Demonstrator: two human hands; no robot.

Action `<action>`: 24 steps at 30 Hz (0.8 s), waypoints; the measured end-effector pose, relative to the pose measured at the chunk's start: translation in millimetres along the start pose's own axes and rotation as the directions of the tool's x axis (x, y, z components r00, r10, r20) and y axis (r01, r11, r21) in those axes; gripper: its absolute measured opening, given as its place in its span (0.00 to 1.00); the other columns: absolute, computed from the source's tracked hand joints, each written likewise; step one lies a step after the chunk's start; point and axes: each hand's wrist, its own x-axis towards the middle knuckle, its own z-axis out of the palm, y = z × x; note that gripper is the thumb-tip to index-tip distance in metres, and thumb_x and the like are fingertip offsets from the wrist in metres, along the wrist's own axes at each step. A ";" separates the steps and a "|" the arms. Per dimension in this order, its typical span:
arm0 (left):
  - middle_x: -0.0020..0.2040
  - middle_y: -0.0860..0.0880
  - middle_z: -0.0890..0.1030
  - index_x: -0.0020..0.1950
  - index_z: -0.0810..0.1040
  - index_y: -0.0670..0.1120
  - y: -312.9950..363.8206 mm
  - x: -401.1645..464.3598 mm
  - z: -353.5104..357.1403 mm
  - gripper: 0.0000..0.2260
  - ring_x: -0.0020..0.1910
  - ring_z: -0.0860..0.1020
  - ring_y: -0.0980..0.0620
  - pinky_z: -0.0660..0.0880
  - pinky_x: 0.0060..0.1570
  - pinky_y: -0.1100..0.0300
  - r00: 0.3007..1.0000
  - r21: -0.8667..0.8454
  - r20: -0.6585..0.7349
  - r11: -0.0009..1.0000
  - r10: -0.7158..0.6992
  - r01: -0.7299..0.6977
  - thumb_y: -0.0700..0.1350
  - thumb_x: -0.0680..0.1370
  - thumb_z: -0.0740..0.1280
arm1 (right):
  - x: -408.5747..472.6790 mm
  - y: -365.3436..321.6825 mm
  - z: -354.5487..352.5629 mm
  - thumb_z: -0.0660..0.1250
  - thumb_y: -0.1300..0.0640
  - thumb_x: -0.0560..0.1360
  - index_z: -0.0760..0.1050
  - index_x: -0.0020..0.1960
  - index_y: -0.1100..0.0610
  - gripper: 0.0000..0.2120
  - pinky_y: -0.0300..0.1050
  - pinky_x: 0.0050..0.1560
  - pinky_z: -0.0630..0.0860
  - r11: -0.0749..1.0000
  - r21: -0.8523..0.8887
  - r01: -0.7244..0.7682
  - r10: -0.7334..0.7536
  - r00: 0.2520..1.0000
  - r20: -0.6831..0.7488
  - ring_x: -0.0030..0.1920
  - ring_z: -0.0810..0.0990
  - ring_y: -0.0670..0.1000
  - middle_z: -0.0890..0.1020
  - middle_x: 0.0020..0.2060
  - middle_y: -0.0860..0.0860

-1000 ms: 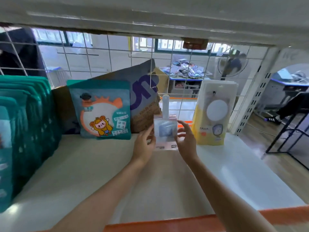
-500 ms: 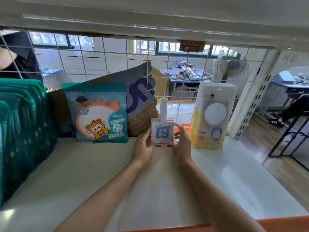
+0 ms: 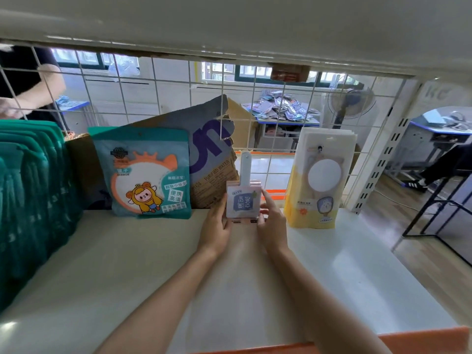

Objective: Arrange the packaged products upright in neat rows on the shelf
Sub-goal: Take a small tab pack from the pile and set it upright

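A small pink packaged product (image 3: 243, 198) with a pale handle sticking up stands upright at the back of the white shelf (image 3: 127, 264), against the wire grid. My left hand (image 3: 215, 226) holds its left side and my right hand (image 3: 272, 221) pinches its right side. To its left a teal mirror pouch (image 3: 145, 172) with a cartoon figure stands upright. To its right stands a yellow-and-white package stack (image 3: 319, 180). A row of teal pouches (image 3: 28, 200) fills the shelf's far left.
A torn cardboard sheet (image 3: 204, 149) leans behind the teal pouch against the wire grid back (image 3: 255, 98). Another shelf board (image 3: 229, 26) hangs close overhead. An orange strip (image 3: 421, 338) edges the shelf front. Beyond the grid, a person's arm (image 3: 38, 90) shows at upper left.
Both hands carried the small pink package away from me and lower, to the back of the shelf by the wire grid. The camera moved closer.
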 end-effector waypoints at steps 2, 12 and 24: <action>0.71 0.46 0.67 0.74 0.59 0.48 2.1 -2.0 -0.8 0.28 0.67 0.69 0.47 0.67 0.66 0.53 1.000 0.005 0.013 1.000 -0.014 0.014 0.36 0.77 0.63 | -0.4 0.5 1.3 0.65 0.70 0.74 0.62 0.73 0.52 0.32 0.34 0.46 0.74 1.000 -0.011 -0.003 0.003 1.000 0.000 0.47 0.76 0.45 0.80 0.56 0.54; 0.73 0.47 0.64 0.76 0.53 0.49 12.7 -10.8 -7.5 0.30 0.68 0.67 0.47 0.64 0.61 0.63 0.989 0.111 0.056 0.986 -0.134 0.127 0.38 0.78 0.62 | -7.5 -8.8 -4.0 0.63 0.71 0.74 0.59 0.74 0.56 0.32 0.43 0.56 0.76 0.998 -0.009 -0.061 0.062 0.997 0.048 0.57 0.77 0.53 0.76 0.62 0.57; 0.71 0.50 0.68 0.72 0.65 0.48 44.8 -59.4 -93.5 0.25 0.70 0.66 0.52 0.58 0.66 0.65 0.980 0.553 0.100 0.810 0.171 -0.197 0.39 0.76 0.66 | -51.9 -78.6 -1.2 0.62 0.65 0.77 0.66 0.71 0.57 0.22 0.45 0.69 0.63 0.915 -0.355 0.192 -0.092 0.956 0.280 0.71 0.64 0.54 0.67 0.71 0.53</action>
